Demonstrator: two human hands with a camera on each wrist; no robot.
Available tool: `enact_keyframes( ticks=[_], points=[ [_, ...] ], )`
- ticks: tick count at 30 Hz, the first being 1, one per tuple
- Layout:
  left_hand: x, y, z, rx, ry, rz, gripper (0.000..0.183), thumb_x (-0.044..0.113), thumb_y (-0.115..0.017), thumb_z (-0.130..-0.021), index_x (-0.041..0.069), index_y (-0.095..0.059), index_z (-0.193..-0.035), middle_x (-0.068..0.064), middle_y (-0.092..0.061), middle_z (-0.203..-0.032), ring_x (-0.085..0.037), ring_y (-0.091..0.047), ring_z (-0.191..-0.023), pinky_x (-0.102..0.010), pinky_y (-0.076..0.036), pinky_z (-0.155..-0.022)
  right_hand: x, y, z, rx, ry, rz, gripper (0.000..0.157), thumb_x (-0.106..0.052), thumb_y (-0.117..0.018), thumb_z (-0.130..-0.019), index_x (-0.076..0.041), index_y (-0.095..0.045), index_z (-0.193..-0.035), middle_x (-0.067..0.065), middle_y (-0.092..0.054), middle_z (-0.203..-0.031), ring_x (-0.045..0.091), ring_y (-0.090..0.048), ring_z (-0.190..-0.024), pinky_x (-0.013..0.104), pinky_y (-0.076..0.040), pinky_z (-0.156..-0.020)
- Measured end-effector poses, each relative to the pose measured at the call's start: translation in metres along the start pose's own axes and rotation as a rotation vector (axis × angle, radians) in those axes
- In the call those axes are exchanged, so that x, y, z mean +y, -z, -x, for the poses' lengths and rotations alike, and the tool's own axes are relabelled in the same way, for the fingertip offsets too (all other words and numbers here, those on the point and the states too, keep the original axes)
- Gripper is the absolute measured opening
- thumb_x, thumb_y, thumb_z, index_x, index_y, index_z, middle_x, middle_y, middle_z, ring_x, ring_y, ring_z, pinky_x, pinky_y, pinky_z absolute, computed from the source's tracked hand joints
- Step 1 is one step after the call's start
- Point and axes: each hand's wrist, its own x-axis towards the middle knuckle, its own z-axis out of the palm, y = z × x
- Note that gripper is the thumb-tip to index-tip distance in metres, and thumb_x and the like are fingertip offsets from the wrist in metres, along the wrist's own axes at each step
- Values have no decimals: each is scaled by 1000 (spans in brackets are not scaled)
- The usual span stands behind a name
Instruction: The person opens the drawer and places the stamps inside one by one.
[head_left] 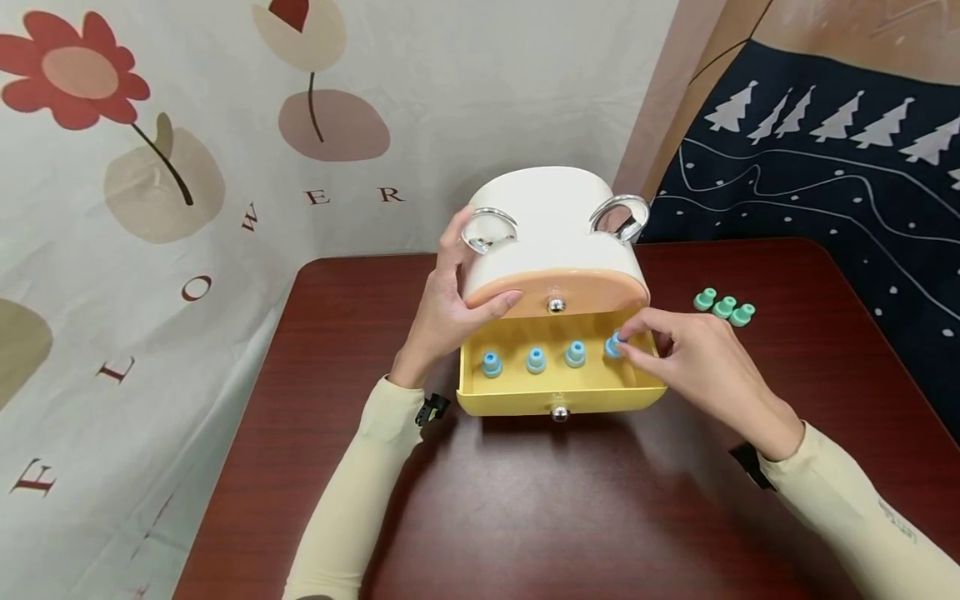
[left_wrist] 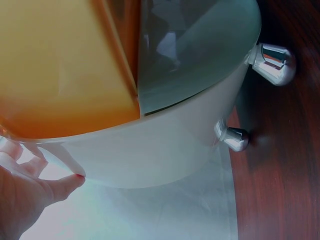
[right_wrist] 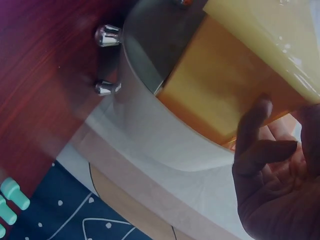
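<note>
A small white drawer cabinet (head_left: 551,208) with two silver ring ears stands on the table. My left hand (head_left: 448,312) rests on its left side, fairly straight fingers along the wall and thumb laid across the orange upper drawer front (head_left: 528,293). Below that, the yellow lower drawer (head_left: 517,405) is pulled out. At its right end my right hand (head_left: 701,358) pinches a small blue stepped plug (head_left: 612,347) between thumb and index finger. Several more blue plugs (head_left: 536,361) stand upright in a row inside the drawer.
Three green stepped plugs (head_left: 724,307) stand in a line on the dark red table (head_left: 562,508), right of the cabinet. Behind it hangs a pale flower-print cloth (head_left: 487,100); a navy tree-print cloth (head_left: 810,183) hangs at the right. Silver feet (left_wrist: 274,65) show under the cabinet.
</note>
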Motion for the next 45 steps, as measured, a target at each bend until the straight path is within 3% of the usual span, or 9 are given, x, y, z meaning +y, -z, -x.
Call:
enact_keyframes(
  ticks=[7, 13, 17, 25, 28, 34, 37, 40, 45],
  points=[
    [-1, 1, -1, -8, -27, -4, 110, 1, -90, -85, 16, -23, -171, -5, -61, -150, -31, -53, -141, -45, -40, -113, -4, 4, -13, -159, -22, 35, 15, -17, -92, -91, -24, -80, -97, -14, -41, -58, 8, -35, -52, 29, -28, -47],
    [0, -1, -1, -13, -21, 1, 110, 2, -90, -84, 15, -23, -170, -2, -60, -151, -32, -53, -141, -46, -41, -113, -8, 5, -22, -281, -104, 15, 12, -18, -91, -92, -18, -81, -99, -12, -62, -68, 12, -44, -56, 29, -30, -48],
    [1, -2, -2, -12, -24, 6, 110, -1, -91, -83, 14, -25, -170, -3, -57, -154, -31, -52, -142, -46, -41, -114, -9, 5, -25, -307, -117, 21, 11, -17, -90, -92, -18, -80, -97, -8, -74, -87, 13, -51, -61, 31, -36, -49],
    [-1, -3, -3, -8, -29, 23, 112, -7, -91, -81, 12, -25, -169, -11, -57, -153, -29, -52, -141, -44, -41, -114, -13, 7, -25, -312, -93, 95, 10, -16, -87, -94, -19, -77, -96, -10, -69, -80, 13, -50, -61, 33, -39, -51],
    [0, -4, -3, -8, -18, 18, 111, -9, -90, -81, 8, -24, -168, -16, -56, -153, -29, -53, -141, -44, -41, -114, -14, 6, -17, -213, -57, 121, 11, -17, -87, -94, -19, -77, -98, -11, -63, -74, 13, -47, -59, 33, -38, -49],
    [24, -5, -4, -9, 3, 16, 103, -12, -86, -82, -1, -24, -164, -24, -56, -149, -28, -54, -138, -43, -41, -113, -19, 1, 13, 172, 5, 147, 22, -9, -91, -86, -13, -79, -105, -4, -59, -84, 9, -46, -68, 26, -36, -51],
    [33, -4, -3, 0, 3, 16, 102, -13, -85, -82, 0, -25, -164, -22, -57, -149, -28, -54, -138, -42, -41, -114, -22, -5, 25, 288, 31, 49, 21, -10, -89, -86, -10, -79, -105, -4, -61, -86, 8, -47, -68, 21, -36, -55],
    [33, -2, -3, 7, -4, 16, 103, -13, -85, -82, 0, -25, -164, -23, -58, -148, -29, -54, -138, -42, -41, -114, -27, -16, 34, 374, 83, -66, 17, -23, -83, -94, -7, -79, -101, -3, -61, -80, 6, -48, -66, 17, -37, -58],
    [21, -1, -3, 4, -16, 5, 105, -12, -86, -82, 0, -24, -165, -24, -58, -148, -29, -55, -137, -42, -41, -113, -44, -39, 47, 519, 155, -243, 35, -35, -78, -101, 0, -79, -97, 1, -60, -74, 7, -50, -63, 16, -39, -56]
  ],
)
